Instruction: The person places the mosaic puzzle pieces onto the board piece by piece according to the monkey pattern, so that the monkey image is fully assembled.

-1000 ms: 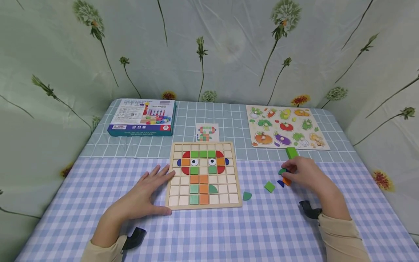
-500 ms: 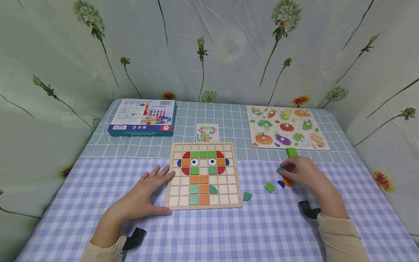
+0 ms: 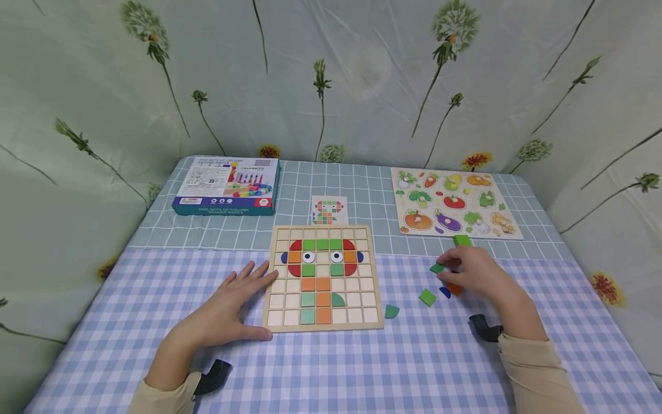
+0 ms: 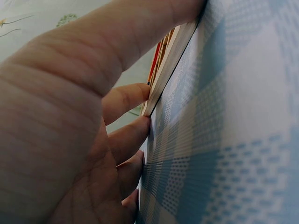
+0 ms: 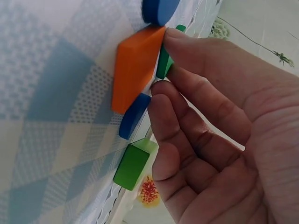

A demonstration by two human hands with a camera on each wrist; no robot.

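Observation:
A wooden grid board [image 3: 357, 330] holds coloured tiles forming an animal-like picture. My left hand [image 3: 222, 307] lies spread at its left side, with thumb and fingertips right at the frame; the left wrist view shows the fingers [image 4: 128, 100] against the board's edge [image 4: 163, 77]. On the right, my right hand [image 3: 478, 276] pinches a small dark green piece [image 3: 437, 268] between thumb and index finger, close over the cloth. Under and beside that hand are an orange block [image 5: 135, 67], blue half-round pieces [image 5: 134, 116] and a bright green block [image 5: 132, 165].
A picture card [image 3: 329, 210] lies behind the board. A boxed bead set [image 3: 224, 187] stands back left, a vegetable puzzle board [image 3: 457, 201] back right. A green quarter-round tile [image 3: 392, 311] and a light green square tile [image 3: 427, 297] lie between board and right hand.
The dark green piece has shifted slightly left with my right fingertips, away from the orange block. My left hand stays at the board.

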